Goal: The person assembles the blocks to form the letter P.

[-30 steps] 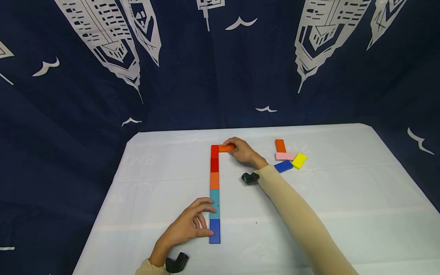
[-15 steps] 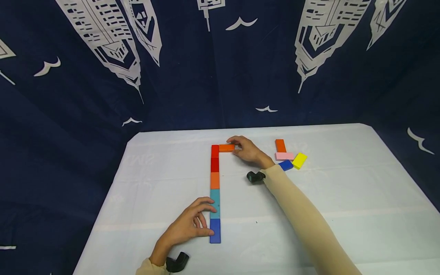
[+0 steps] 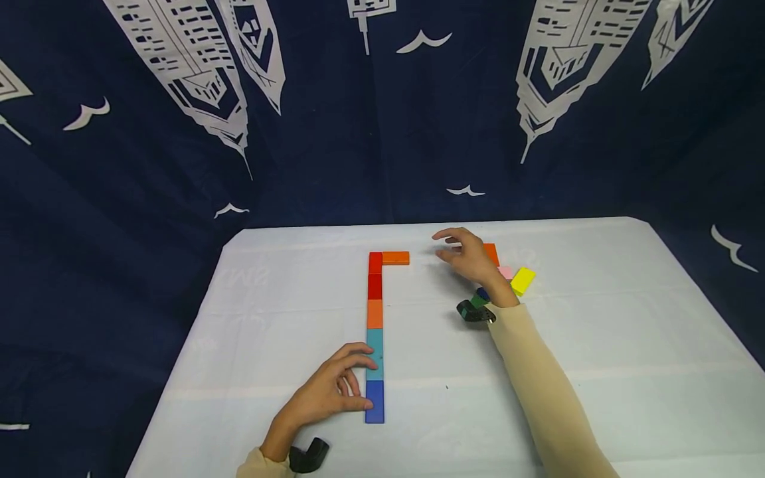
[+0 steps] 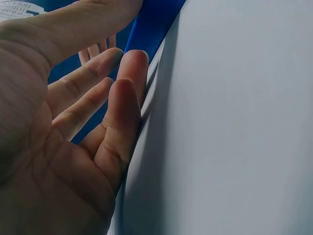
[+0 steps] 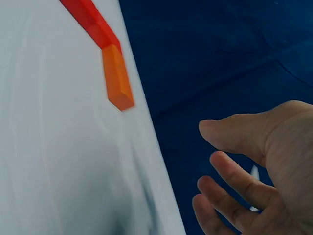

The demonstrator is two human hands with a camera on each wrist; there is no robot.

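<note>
A straight line of flat blocks lies on the white table. From the near end it goes blue (image 3: 374,410), teal (image 3: 376,342), orange (image 3: 374,314), then two red blocks (image 3: 374,287). Another orange block (image 3: 396,258) extends rightward from the far red one, forming a corner. My left hand (image 3: 325,393) rests beside the near end, thumb at the blue block's left edge and fingertips on the teal stretch. Raised above the table, my right hand (image 3: 472,255) holds nothing, its fingers loosely bent. In the right wrist view the orange block (image 5: 116,78) stands apart from that hand.
Spare blocks sit at the right, partly covered by my right hand and wrist: an orange block (image 3: 492,253), a pink block (image 3: 507,272), a yellow block (image 3: 523,281) and a mostly hidden blue one. A dark printed cloth (image 3: 382,133) hangs behind the table's far edge.
My right hand has let go of the orange corner block and moved right, towards the spare blocks. The orange block stays against the red one. My left hand has kept its place.
</note>
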